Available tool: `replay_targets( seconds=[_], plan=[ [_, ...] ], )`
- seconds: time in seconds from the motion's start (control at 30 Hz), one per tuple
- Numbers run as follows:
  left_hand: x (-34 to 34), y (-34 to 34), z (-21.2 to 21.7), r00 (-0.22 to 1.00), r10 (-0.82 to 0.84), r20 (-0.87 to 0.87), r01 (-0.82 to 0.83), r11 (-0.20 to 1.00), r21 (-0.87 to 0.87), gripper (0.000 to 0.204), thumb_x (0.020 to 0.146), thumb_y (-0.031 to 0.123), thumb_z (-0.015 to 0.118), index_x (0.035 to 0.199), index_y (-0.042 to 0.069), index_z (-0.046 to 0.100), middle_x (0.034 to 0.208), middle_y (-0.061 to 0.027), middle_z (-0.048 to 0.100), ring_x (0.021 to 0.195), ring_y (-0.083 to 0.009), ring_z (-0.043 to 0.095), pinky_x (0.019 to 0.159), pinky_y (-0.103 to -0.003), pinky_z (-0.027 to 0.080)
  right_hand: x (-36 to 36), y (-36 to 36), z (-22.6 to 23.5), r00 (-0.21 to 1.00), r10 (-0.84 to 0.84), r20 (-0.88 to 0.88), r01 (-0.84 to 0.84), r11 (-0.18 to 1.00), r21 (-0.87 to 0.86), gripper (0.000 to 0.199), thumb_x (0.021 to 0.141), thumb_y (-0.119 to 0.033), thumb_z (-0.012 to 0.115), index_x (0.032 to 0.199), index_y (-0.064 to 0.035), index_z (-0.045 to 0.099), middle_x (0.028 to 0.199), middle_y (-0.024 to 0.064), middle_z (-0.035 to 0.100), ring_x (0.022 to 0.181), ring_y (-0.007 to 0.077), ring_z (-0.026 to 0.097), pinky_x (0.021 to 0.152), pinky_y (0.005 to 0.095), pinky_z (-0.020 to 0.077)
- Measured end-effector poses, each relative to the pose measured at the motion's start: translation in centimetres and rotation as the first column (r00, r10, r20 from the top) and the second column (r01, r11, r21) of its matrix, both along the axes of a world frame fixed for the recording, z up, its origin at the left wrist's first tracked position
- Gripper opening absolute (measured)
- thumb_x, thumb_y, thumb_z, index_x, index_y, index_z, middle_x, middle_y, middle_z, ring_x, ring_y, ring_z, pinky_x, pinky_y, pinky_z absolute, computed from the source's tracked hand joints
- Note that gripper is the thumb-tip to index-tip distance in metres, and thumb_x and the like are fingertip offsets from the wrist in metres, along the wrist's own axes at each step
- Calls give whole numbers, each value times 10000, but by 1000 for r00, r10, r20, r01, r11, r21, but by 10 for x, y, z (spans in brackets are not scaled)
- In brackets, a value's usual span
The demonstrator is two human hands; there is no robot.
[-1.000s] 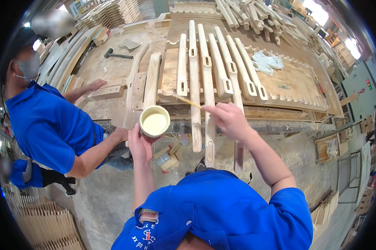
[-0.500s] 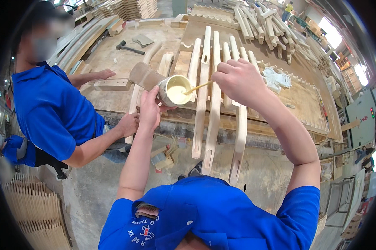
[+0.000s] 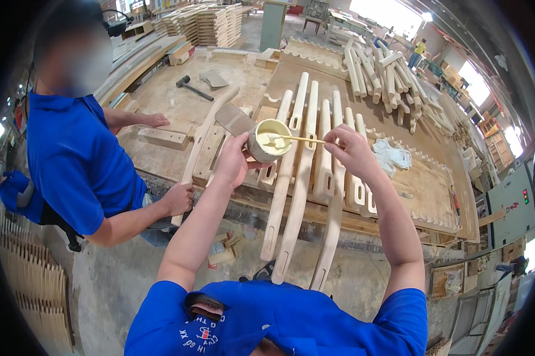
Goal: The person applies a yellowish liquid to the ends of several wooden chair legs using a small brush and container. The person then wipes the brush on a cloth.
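My left hand (image 3: 235, 159) holds a small round cup (image 3: 268, 140) of pale yellow glue, raised above the workbench. My right hand (image 3: 351, 151) pinches a thin wooden stick (image 3: 300, 139) whose tip rests in the glue. Below both hands lie several long curved wooden chair parts (image 3: 303, 172) side by side on the workbench (image 3: 172, 107), their slotted ends hanging over its near edge.
A person in a blue shirt (image 3: 77, 154) stands at my left, one hand on the bench edge, the other on a wood block (image 3: 160, 137). A hammer (image 3: 191, 88) lies farther back. A white rag (image 3: 392, 157) lies right. More wooden parts (image 3: 380, 71) are piled behind.
Both hands and the bench now sit lower and closer in view. The cup has turned more upright, and the stick now dips into the glue.
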State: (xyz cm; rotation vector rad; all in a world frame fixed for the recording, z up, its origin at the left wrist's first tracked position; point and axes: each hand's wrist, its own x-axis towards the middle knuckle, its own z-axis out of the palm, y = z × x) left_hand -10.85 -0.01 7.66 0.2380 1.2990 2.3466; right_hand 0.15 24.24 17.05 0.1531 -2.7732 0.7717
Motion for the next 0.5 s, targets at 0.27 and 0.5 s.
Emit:
replay_targets(
  seconds=[0.27, 0.5],
  plan=[
    [-7, 25, 13, 998, 30, -61, -36, 995, -97, 338, 963, 253, 381, 1210, 23, 366, 1188, -151, 488, 1042, -272, 551, 698, -531, 562, -14, 16, 10, 1000, 1, -4, 0, 970, 242, 203, 878, -197, 527, 884, -29, 640, 834, 116, 615, 816, 293, 602, 732, 399, 465],
    [-16, 29, 6, 999, -33, -39, 31, 998, -59, 337, 954, 263, 408, 1195, 28, 388, 1179, -141, 488, 1030, -246, 539, 687, -476, 576, -27, 34, 12, 961, 23, 276, 15, 991, -137, 231, 856, -217, 543, 814, -4, 621, 692, 103, 588, 634, 257, 561, 644, 364, 458]
  ],
)
